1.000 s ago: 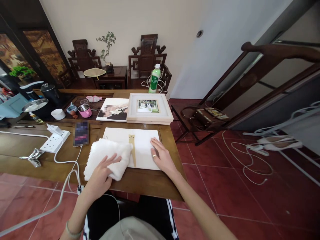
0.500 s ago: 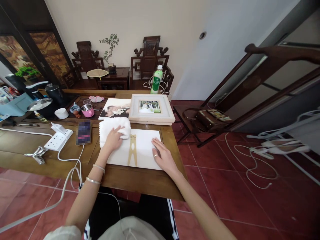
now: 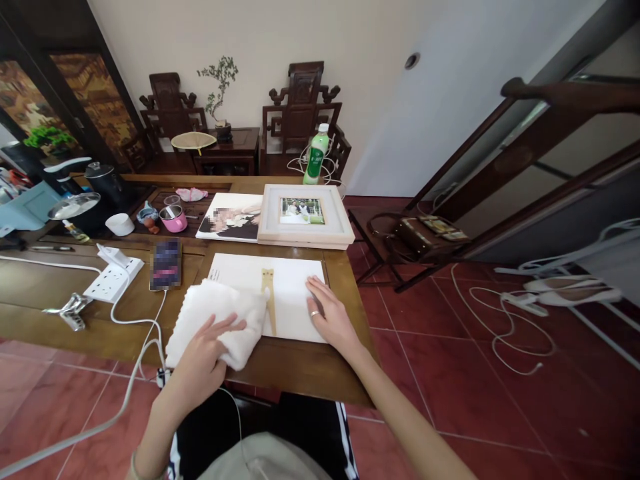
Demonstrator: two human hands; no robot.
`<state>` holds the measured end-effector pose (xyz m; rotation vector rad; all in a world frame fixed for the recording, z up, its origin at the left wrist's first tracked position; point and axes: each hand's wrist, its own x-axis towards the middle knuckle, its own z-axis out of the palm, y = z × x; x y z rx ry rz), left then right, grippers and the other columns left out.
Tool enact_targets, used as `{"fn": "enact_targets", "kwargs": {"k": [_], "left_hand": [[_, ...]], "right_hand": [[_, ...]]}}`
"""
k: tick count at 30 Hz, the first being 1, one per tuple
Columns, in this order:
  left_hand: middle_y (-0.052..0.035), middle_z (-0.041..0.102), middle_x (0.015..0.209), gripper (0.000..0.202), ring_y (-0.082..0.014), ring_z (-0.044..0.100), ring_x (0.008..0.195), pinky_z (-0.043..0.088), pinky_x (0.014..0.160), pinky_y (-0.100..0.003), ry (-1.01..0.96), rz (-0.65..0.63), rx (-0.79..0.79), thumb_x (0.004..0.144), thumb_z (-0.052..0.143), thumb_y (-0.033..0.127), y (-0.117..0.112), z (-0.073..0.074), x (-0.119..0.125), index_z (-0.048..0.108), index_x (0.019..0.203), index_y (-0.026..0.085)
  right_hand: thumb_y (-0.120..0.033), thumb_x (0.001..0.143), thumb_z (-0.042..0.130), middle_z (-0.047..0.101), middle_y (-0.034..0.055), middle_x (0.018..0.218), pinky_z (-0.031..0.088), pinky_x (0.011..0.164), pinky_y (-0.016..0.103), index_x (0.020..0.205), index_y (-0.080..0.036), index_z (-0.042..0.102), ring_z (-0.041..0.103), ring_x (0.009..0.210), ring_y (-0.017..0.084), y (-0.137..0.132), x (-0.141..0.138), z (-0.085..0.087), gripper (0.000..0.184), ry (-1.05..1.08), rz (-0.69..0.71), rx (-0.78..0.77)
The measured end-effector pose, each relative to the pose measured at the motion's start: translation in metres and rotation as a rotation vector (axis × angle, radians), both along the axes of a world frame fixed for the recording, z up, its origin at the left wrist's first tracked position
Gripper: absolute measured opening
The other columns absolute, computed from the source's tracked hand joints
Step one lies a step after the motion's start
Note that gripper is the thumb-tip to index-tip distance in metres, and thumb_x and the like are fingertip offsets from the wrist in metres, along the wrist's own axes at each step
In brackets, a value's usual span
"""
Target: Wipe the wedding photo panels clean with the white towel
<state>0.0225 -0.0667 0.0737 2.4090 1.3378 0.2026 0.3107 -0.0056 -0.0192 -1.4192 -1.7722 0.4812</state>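
Note:
My left hand (image 3: 207, 350) presses on a bunched white cloth (image 3: 215, 313) with its fingers over it and its thumb at the cloth's near edge. The cloth covers the near left part of a flat white panel (image 3: 295, 287) lying on the wooden table. A gold-coloured, cat-headed stand piece (image 3: 269, 287) lies along the panel's middle, partly hidden by the cloth. On the panel's right edge rests my right hand (image 3: 330, 313), its fingers stretched out and a ring on one of them. Behind the panel lie a photo print (image 3: 235, 217) and a pale framed photo (image 3: 303, 217).
To the left are a phone (image 3: 166, 263), a power strip (image 3: 113, 280) with white cables and a metal tripod piece (image 3: 75, 312). A pink cup (image 3: 173, 219), a white cup (image 3: 120, 225) and a kettle (image 3: 103, 187) stand farther back. A green bottle (image 3: 316, 157) is behind the frame.
My left hand and the white cloth have come from the panel's far left towards its near edge, uncovering small print at the far left corner. My right hand stays on the right edge.

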Motion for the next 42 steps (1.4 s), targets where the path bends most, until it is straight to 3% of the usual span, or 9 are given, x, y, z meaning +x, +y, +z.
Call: {"fn": "enact_targets", "kwargs": {"k": [5, 14, 16, 20, 25, 28, 31, 36, 42], "left_hand": [[-0.0005, 0.056, 0.136, 0.071, -0.0179, 0.043, 0.135, 0.021, 0.120, -0.043, 0.016, 0.068, -0.014, 0.063, 0.035, -0.004, 0.010, 0.000, 0.006, 0.064, 0.122, 0.020], [-0.0074, 0.067, 0.121, 0.040, -0.0216, 0.058, 0.119, 0.026, 0.116, -0.039, 0.088, 0.148, 0.050, 0.078, 0.038, 0.000, 0.134, -0.011, 0.020, 0.072, 0.095, 0.015], [-0.0080, 0.067, 0.119, 0.033, -0.0210, 0.058, 0.115, 0.031, 0.113, -0.042, 0.079, 0.125, 0.076, 0.087, 0.040, 0.004, 0.151, -0.013, 0.018, 0.069, 0.100, 0.014], [-0.0101, 0.057, 0.122, 0.031, -0.0223, 0.059, 0.105, 0.052, 0.088, -0.043, 0.062, 0.079, 0.120, 0.095, 0.056, 0.031, 0.168, -0.021, 0.013, 0.055, 0.121, 0.015], [-0.0100, 0.057, 0.120, 0.034, -0.0220, 0.061, 0.101, 0.053, 0.084, -0.042, 0.061, 0.075, 0.126, 0.094, 0.058, 0.033, 0.176, -0.024, 0.011, 0.055, 0.122, 0.015], [-0.0107, 0.056, 0.126, 0.029, -0.0242, 0.057, 0.112, 0.048, 0.094, -0.047, 0.058, 0.072, 0.110, 0.096, 0.052, 0.026, 0.170, -0.021, 0.011, 0.055, 0.123, 0.015], [-0.0099, 0.049, 0.142, 0.042, -0.0262, 0.037, 0.137, 0.023, 0.113, -0.057, 0.065, 0.071, 0.073, 0.089, 0.037, 0.002, 0.148, -0.019, 0.009, 0.057, 0.123, 0.015], [-0.0040, 0.034, 0.152, 0.055, -0.0233, 0.020, 0.145, 0.008, 0.119, -0.055, 0.043, 0.070, 0.037, 0.070, 0.033, -0.004, 0.069, -0.016, -0.001, 0.064, 0.112, 0.015], [-0.0002, 0.034, 0.152, 0.061, -0.0206, 0.018, 0.146, 0.009, 0.120, -0.054, -0.009, 0.069, 0.040, 0.063, 0.030, -0.007, -0.019, -0.011, -0.010, 0.067, 0.105, 0.017]], "right_hand": [[-0.027, 0.092, 0.043, 0.055, 0.0137, 0.137, 0.034, 0.113, 0.052, 0.128, -0.017, 0.059, 0.045, 0.134, 0.027, 0.000, 0.000, 0.000, 0.041, -0.005, -0.003, 0.008], [-0.027, 0.091, 0.044, 0.055, 0.0150, 0.138, 0.034, 0.114, 0.051, 0.127, -0.015, 0.059, 0.045, 0.134, 0.027, 0.000, 0.000, 0.001, 0.041, -0.001, 0.005, 0.003], [-0.027, 0.091, 0.044, 0.054, 0.0153, 0.138, 0.033, 0.114, 0.051, 0.127, -0.014, 0.059, 0.045, 0.134, 0.027, 0.000, 0.001, 0.001, 0.041, 0.000, 0.002, -0.005], [-0.028, 0.091, 0.044, 0.054, 0.0151, 0.138, 0.034, 0.114, 0.051, 0.126, -0.013, 0.060, 0.045, 0.134, 0.027, 0.001, 0.001, -0.001, 0.042, 0.001, 0.001, -0.004], [-0.028, 0.090, 0.044, 0.055, 0.0157, 0.138, 0.033, 0.114, 0.052, 0.126, -0.013, 0.060, 0.045, 0.134, 0.028, 0.001, 0.001, -0.002, 0.042, 0.010, 0.004, 0.010], [-0.028, 0.090, 0.044, 0.055, 0.0149, 0.137, 0.034, 0.113, 0.052, 0.126, -0.015, 0.060, 0.045, 0.134, 0.028, 0.002, 0.001, -0.002, 0.041, 0.014, 0.005, 0.018], [-0.028, 0.090, 0.044, 0.055, 0.0159, 0.137, 0.034, 0.113, 0.051, 0.126, -0.014, 0.060, 0.046, 0.133, 0.027, 0.002, 0.001, -0.002, 0.042, 0.006, 0.011, 0.014], [-0.028, 0.091, 0.042, 0.053, 0.0170, 0.138, 0.034, 0.114, 0.052, 0.128, -0.011, 0.058, 0.044, 0.135, 0.028, 0.001, 0.001, -0.001, 0.043, -0.017, 0.012, -0.002], [-0.028, 0.092, 0.042, 0.054, 0.0161, 0.138, 0.034, 0.113, 0.052, 0.128, -0.013, 0.058, 0.044, 0.134, 0.028, 0.000, 0.000, -0.001, 0.042, -0.015, -0.006, 0.003]]}}
